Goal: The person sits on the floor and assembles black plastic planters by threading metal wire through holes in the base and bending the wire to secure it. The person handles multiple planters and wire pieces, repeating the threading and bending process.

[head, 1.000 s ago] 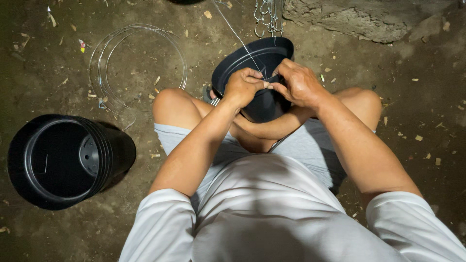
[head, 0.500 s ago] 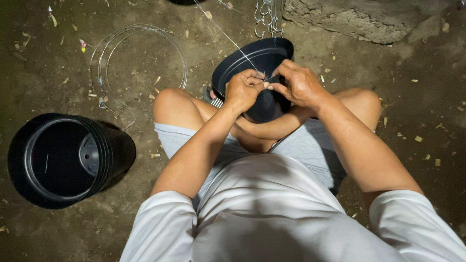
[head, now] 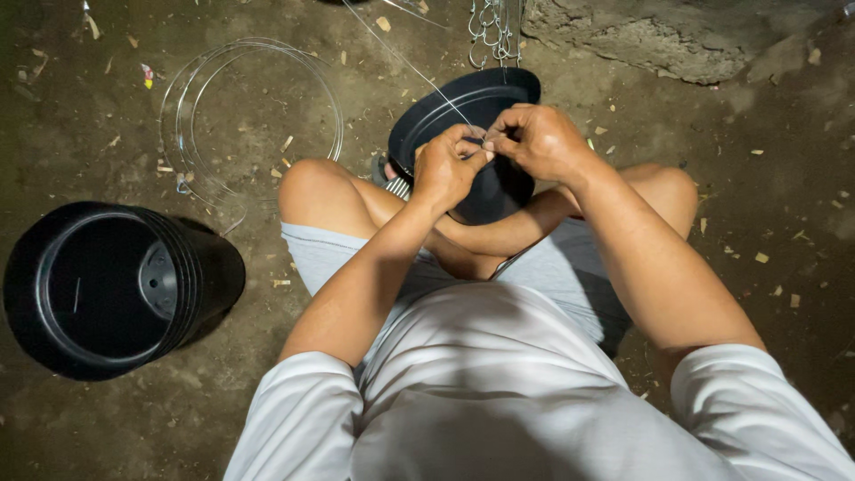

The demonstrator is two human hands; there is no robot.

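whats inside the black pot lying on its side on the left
The black pot lies with its mouth toward the camera. Inside show only dark walls and the pale round base with small holes; nothing else is visible in it. The ground under it is covered.

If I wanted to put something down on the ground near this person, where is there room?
Bare dirt lies to the person's right, between the right knee and the picture's edge, below the stone slab. Another patch sits between the stack of black pots and the wire coil. It is crowded where the left hand and right hand meet over the black pot.
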